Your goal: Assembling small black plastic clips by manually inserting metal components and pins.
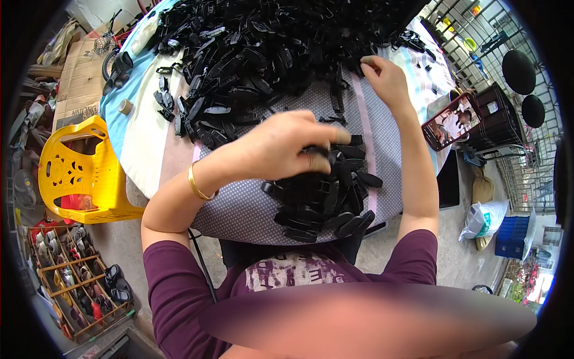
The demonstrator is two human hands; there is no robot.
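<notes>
A large heap of small black plastic parts [239, 66], long and clip-like, covers the far side of the table. A smaller pile of black parts [326, 203] lies close to my body. Above this near pile is my left hand [293, 143], its fingers bent and smeared by motion; black shows between thumb and fingers, but whether it is held I cannot tell. At the heap's right edge, my right hand [385, 81] has its fingers curled together against the black parts. What sits between those fingertips is too small to make out.
A patterned cloth [239, 212] covers the table. A phone [452, 121] stands at the right edge, beside a black crate [496, 116]. To the left are a yellow plastic chair [110, 179], a small roll of tape [125, 106] and a shoe rack [78, 281].
</notes>
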